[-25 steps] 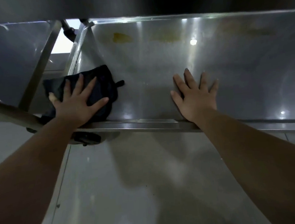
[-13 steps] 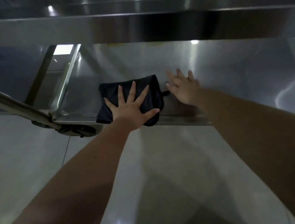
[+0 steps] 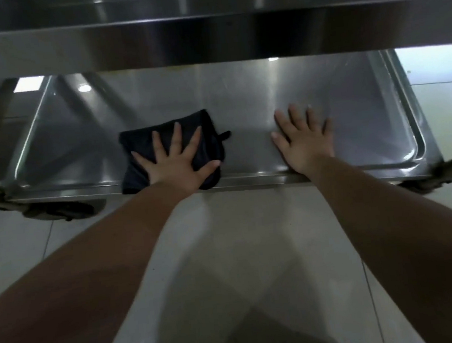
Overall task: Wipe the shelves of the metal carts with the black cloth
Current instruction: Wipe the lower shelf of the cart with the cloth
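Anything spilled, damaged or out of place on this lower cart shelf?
Nothing stands out. The lower stainless-steel shelf shows no spill or dent where visible. The left hand presses flat on the folded black cloth, whose near edge laps over the front rim; the right hand rests flat on bare metal.

The lower shelf of the steel cart spans the middle of the frame, a shallow tray with a raised rim. Left of centre on it lies 1 folded black cloth, its near edge over the front rim, with the left hand spread flat on top. Right of centre, the right hand lies flat on bare metal.
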`<action>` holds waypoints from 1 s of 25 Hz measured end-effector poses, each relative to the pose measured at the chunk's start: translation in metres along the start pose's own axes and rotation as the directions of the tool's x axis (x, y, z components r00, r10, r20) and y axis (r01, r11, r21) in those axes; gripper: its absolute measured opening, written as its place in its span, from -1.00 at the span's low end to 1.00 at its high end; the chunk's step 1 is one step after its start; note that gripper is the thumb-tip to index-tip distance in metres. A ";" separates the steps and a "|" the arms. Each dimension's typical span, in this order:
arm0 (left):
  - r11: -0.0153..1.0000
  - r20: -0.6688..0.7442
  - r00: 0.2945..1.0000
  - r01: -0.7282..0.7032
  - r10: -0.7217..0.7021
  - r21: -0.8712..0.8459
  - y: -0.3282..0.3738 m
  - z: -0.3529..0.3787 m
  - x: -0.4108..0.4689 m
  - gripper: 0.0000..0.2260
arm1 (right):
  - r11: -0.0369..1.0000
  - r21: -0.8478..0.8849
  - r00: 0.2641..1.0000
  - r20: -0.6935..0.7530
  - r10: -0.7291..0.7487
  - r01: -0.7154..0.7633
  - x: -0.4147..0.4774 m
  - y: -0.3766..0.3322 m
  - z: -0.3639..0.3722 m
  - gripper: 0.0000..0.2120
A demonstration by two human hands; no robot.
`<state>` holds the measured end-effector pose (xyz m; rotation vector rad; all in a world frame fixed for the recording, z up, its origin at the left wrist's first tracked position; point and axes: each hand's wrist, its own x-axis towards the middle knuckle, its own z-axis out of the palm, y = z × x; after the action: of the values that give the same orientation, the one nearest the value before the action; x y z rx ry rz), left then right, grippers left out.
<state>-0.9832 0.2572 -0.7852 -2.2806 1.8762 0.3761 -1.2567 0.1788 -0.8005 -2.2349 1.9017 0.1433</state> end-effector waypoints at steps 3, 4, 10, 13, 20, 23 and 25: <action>0.990 0.002 0.990 -0.142 0.142 0.004 0.105 0.006 0.000 -0.23 | 0.980 0.200 0.999 -0.043 0.001 0.008 -0.002 0.006 0.000 -0.46; 0.986 0.022 0.986 -0.165 0.165 0.007 0.134 0.008 -0.004 -0.23 | 0.928 0.372 0.997 -0.069 0.039 -0.010 -0.005 0.008 -0.002 -0.46; 0.968 -0.178 0.970 -0.193 0.163 -0.163 0.138 -0.009 -0.014 -0.57 | 0.892 0.424 0.965 -0.259 -0.047 0.157 0.011 -0.005 -0.041 -0.56; 0.961 -0.393 0.896 -0.260 0.206 -0.089 0.087 -0.027 0.001 -0.70 | 0.964 0.095 0.966 -0.095 -0.242 0.250 0.014 -0.025 -0.042 -0.59; 0.957 -0.142 0.956 -0.232 0.257 0.172 0.076 -0.050 0.022 -0.64 | 0.954 -0.107 0.951 -0.109 -0.291 0.280 -0.018 -0.044 -0.065 -0.79; 0.931 -0.231 0.914 -0.282 0.333 0.230 0.066 -0.064 0.000 -0.78 | 0.917 -0.090 0.905 -0.149 -0.398 0.388 -0.046 -0.031 -0.077 -0.75; 0.904 -0.222 0.886 -0.358 0.408 0.234 0.067 -0.074 -0.022 -0.77 | 0.923 0.013 0.912 -0.159 -0.378 0.384 -0.064 -0.022 -0.091 -0.74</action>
<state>-1.0464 0.2437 -0.7054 -1.9052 2.3905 -0.0710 -1.2510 0.2238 -0.6973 -2.5984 1.4715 -0.1338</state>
